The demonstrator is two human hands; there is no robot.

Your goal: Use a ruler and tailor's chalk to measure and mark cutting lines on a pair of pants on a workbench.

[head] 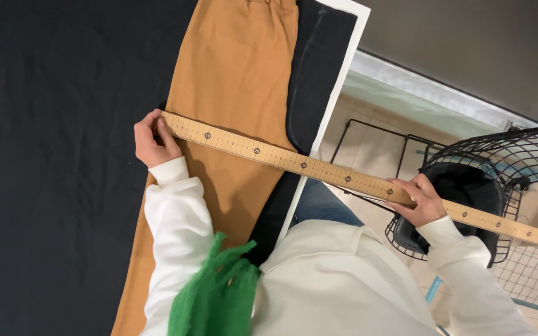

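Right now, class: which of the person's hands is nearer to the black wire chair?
Right. The right hand grips the ruler just over the wire chair; the left hand is far off, across the tan trousers.

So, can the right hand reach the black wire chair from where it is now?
Probably yes. The right hand holds the wooden ruler directly over the black wire chair, and nothing else lies between them, though it would have to release the ruler first.

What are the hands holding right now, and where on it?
A long wooden ruler: left hand pins its end on the tan fabric; right hand grips farther along.
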